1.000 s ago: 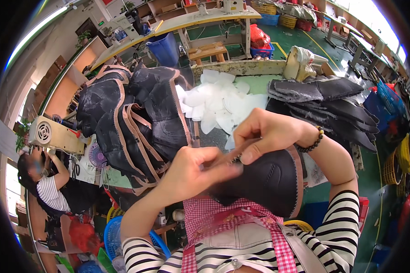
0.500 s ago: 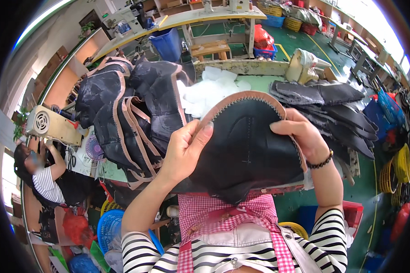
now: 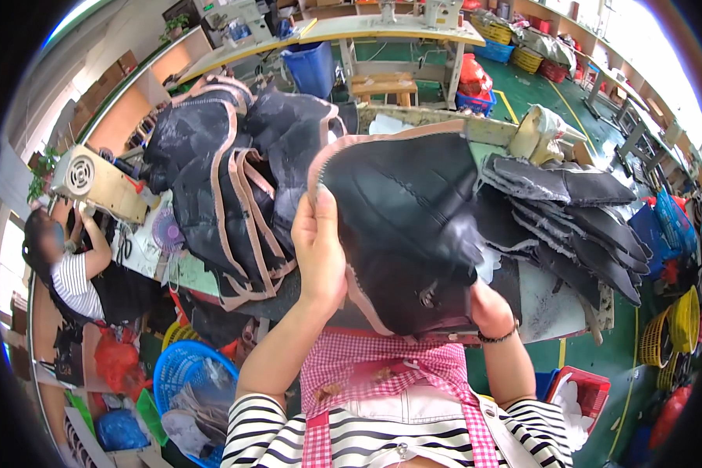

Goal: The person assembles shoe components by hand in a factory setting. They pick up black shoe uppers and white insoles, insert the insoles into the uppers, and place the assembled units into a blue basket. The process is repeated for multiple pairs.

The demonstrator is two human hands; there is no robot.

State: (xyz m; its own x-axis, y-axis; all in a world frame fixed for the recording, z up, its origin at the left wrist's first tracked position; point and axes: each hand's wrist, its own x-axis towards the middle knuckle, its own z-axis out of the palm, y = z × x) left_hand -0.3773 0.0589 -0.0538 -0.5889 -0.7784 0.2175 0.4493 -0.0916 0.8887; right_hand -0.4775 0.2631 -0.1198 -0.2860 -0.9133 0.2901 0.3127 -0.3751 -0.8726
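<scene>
A black leather piece (image 3: pixel 405 210) with a pinkish-tan edging, zigzag-stitched along its rim, is held up in front of me over the table. My left hand (image 3: pixel 320 253) is closed on its left edge, thumb on the front face. My right hand (image 3: pixel 493 312) is at its lower right edge, and the fingers are hidden behind or inside the leather. A shiny bulge shows near that side. To the left stands a heap of similar black pieces with tan edging (image 3: pixel 203 187). On the right lies a stack of black pieces with fuzzy pale edges (image 3: pixel 569 195).
The worktable (image 3: pixel 554 300) lies under the held piece. On the left are a cream sewing machine (image 3: pixel 93 183), a small purple fan (image 3: pixel 166 228) and a person in a striped shirt (image 3: pixel 82 281). A blue basket (image 3: pixel 183 374) and a red crate (image 3: pixel 589 390) stand below.
The leather piece has been tilted and turned, with its rounded rim now swung to the left. My right hand has moved from its upper right edge down to the lower right, behind it.
</scene>
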